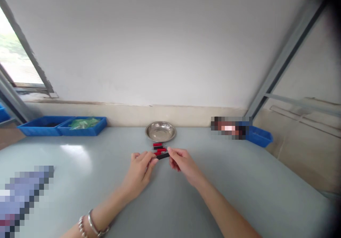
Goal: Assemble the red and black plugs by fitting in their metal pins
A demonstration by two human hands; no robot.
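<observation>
A short black pen (163, 156) is held level between my two hands. My left hand (142, 167) pinches its left end between thumb and fingers. The right end is in the grip of my right hand (183, 160), with the thumb and index finger pressed together on it. Just beyond my hands, several red and black pens lie side by side on the table, among them a red pen (159, 144) and a black pen (158, 147). My fingers partly cover the nearest of them.
Behind the pens stands a round metal bowl (160, 131). At the back left are two blue trays, one holding green plastic bags (84, 123). Another blue tray (259, 136) is at the back right, beside a blurred-out item. The grey table (106, 153) meets a white wall.
</observation>
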